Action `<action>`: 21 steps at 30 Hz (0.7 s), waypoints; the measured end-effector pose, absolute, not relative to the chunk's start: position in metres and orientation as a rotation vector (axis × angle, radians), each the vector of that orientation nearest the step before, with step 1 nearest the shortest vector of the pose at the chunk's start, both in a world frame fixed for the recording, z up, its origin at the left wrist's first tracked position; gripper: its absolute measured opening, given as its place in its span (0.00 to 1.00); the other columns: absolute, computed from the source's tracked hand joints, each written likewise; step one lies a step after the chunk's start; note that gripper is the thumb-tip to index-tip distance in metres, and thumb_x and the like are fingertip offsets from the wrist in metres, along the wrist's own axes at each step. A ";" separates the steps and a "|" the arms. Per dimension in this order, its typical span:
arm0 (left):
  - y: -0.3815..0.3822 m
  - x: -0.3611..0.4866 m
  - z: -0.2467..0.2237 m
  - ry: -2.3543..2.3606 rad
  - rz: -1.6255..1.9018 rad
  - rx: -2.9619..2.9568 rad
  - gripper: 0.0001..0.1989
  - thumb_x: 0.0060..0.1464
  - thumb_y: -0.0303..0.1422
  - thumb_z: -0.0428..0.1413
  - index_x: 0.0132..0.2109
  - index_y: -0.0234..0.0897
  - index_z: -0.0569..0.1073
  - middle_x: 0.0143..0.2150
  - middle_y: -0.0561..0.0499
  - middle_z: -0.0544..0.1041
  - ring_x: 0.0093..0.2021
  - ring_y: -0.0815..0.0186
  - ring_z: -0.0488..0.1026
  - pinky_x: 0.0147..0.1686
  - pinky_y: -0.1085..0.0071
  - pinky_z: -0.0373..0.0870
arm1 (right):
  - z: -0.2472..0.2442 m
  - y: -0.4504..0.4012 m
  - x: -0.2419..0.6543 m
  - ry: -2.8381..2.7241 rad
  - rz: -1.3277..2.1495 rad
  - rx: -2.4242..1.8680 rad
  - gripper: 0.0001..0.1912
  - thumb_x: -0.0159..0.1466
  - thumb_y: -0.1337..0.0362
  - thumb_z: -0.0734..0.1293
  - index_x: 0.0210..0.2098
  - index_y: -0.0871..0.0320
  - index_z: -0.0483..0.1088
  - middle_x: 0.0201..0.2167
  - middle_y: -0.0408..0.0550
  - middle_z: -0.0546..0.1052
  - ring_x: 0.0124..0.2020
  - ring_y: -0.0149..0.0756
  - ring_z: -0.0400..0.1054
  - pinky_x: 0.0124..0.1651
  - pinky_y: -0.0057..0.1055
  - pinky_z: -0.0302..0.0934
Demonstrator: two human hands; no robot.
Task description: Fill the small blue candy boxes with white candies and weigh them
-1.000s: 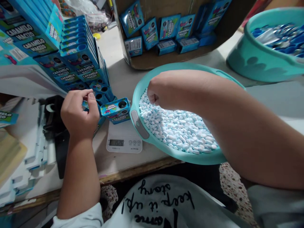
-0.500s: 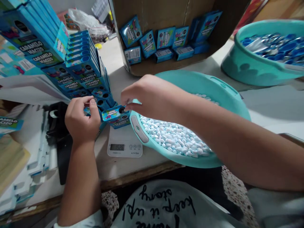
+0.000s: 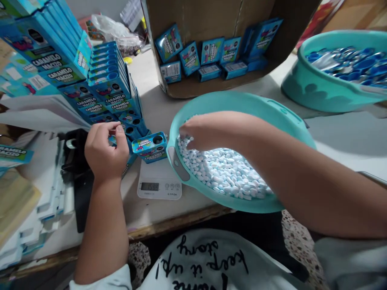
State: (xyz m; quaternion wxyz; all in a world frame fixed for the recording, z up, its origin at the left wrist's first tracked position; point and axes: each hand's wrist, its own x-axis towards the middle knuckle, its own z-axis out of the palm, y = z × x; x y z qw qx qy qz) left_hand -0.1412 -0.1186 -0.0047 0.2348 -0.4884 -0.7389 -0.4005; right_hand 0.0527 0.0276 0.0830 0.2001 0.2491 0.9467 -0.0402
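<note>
A blue candy box (image 3: 149, 148) with a round dark hole in its top stands on the white digital scale (image 3: 160, 186), whose display is lit. Left of it, my left hand (image 3: 106, 149) is curled beside the stacked boxes; whether something is between its fingers is hidden. My right hand (image 3: 201, 132) is inside the teal basin (image 3: 217, 201), its fingertips down at the pale white and blue candies (image 3: 229, 171) near the left rim. What those fingertips hold, if anything, cannot be made out.
Stacked blue boxes (image 3: 109, 86) rise at the back left. Behind the basin, an open cardboard box (image 3: 193, 90) holds several blue boxes. Another teal basin (image 3: 329, 94) with blue pieces stands at the right. Flattened cartons (image 3: 50, 181) and a black object (image 3: 79, 151) lie at the left.
My right hand has moved from the box's hole rightward and down into the basin's candies. The hole is now uncovered, and the scale's display has changed. My left hand is almost unmoved.
</note>
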 end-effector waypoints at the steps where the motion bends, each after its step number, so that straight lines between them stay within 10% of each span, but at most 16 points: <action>1: -0.119 -0.141 -0.005 -2.029 -1.097 -1.343 0.11 0.64 0.35 0.52 0.41 0.38 0.77 0.39 0.45 0.79 0.38 0.60 0.74 0.43 0.61 0.71 | 0.081 0.026 0.050 2.609 -0.106 0.664 0.10 0.66 0.66 0.71 0.45 0.65 0.78 0.37 0.53 0.79 0.32 0.35 0.71 0.29 0.29 0.52; 13: -0.120 -0.140 -0.001 -2.010 -1.118 -1.346 0.11 0.64 0.35 0.51 0.40 0.36 0.77 0.38 0.45 0.78 0.38 0.60 0.74 0.42 0.62 0.71 | 0.084 0.024 0.040 2.565 -0.061 0.671 0.12 0.63 0.73 0.67 0.45 0.70 0.77 0.31 0.51 0.76 0.23 0.30 0.53 0.26 0.33 0.47; 21: -0.120 -0.142 -0.002 -2.002 -1.112 -1.348 0.11 0.64 0.35 0.51 0.39 0.37 0.77 0.38 0.46 0.78 0.39 0.61 0.74 0.42 0.64 0.70 | 0.086 0.029 0.044 2.707 -0.131 0.822 0.04 0.65 0.68 0.69 0.36 0.61 0.77 0.31 0.47 0.76 0.28 0.30 0.62 0.30 0.30 0.49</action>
